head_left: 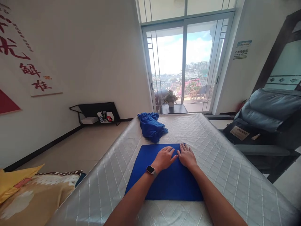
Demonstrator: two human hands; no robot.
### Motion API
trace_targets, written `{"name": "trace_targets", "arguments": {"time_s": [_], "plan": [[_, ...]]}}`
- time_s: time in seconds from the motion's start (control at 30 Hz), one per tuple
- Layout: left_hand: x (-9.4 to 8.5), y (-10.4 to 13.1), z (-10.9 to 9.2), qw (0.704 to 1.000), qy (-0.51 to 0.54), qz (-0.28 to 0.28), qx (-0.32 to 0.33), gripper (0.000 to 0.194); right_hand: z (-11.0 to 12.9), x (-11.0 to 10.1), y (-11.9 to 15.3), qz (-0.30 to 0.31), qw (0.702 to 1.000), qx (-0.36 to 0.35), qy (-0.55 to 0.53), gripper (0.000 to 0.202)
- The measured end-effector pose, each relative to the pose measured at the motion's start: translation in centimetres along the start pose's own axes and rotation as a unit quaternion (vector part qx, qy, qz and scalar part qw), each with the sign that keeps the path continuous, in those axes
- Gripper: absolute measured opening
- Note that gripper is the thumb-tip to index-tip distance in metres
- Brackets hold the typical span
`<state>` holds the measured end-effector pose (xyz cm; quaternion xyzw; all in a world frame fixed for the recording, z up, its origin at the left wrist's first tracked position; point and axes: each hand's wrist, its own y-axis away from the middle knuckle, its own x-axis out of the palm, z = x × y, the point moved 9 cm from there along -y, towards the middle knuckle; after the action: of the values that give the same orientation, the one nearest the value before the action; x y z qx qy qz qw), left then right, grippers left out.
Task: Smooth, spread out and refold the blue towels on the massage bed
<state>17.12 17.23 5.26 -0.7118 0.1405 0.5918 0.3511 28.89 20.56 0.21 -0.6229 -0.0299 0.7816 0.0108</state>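
A blue cloth [174, 185] lies flat in a rough rectangle on a silvery quilted surface. My left hand [164, 157], with a watch [150, 169] on its wrist, rests on the cloth's upper middle, fingers stretched out and slightly bent. Flat at the far right corner of the cloth is my right hand [187, 155], its fingers extended over the edge area. Neither hand grips anything. Beyond the flat cloth, a crumpled blue cloth [151, 127] sits in a heap toward the far left corner of the quilted surface.
The quilted silver cover [221, 163] spreads around the cloth. To the right stands a dark padded armchair [265, 110]. Patterned fabric [39, 194] lies at lower left. A potted plant [171, 98] stands on a dark chair [174, 109] before the glass sliding door [184, 62].
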Motion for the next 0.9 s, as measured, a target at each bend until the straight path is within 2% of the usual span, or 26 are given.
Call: {"name": "trace_targets", "arguments": {"time_s": [0.07, 0.13, 0.2, 0.27, 0.4, 0.57, 0.7, 0.8, 0.9], "plan": [[1.8, -2.3, -1.1, 1.000, 0.021, -0.004, -0.010, 0.059, 0.0, 0.1, 0.1, -0.001, 1.000, -0.012, 0.011, 0.064], [3.6, -3.7, -1.3, 0.999, 0.031, 0.000, -0.038, 0.060, 0.0, 0.2, 0.2, -0.001, 1.000, -0.019, 0.016, 0.062], [5.0, -4.0, -0.7, 0.997, 0.033, 0.012, -0.066, 0.062, 0.0, 0.2, 0.2, -0.003, 1.000, -0.018, 0.015, 0.061], [5.6, -3.5, 0.3, 0.996, 0.034, 0.025, -0.085, 0.064, 0.0, 0.1, 0.1, -0.003, 1.000, -0.014, 0.010, 0.062], [5.0, -1.0, 3.8, 0.992, 0.022, 0.044, -0.114, 0.067, 0.0, 0.0, 0.0, -0.004, 1.000, 0.001, -0.002, 0.066], [3.0, 3.7, 10.7, 0.981, -0.011, 0.056, -0.185, 0.069, 0.0, 0.0, -0.1, 0.008, 1.000, 0.005, -0.004, 0.067], [1.8, 7.7, 16.2, 0.961, -0.030, 0.060, -0.267, 0.075, -0.1, 0.1, -0.1, 0.010, 1.000, 0.008, 0.006, 0.067], [1.5, 9.3, 18.1, 0.952, -0.029, 0.055, -0.300, 0.079, -0.2, 0.1, -0.2, 0.009, 1.000, 0.006, 0.014, 0.067], [1.5, 9.6, 18.3, 0.951, -0.025, 0.049, -0.305, 0.082, -0.2, 0.1, -0.3, 0.007, 1.000, 0.006, 0.025, 0.066]]}}
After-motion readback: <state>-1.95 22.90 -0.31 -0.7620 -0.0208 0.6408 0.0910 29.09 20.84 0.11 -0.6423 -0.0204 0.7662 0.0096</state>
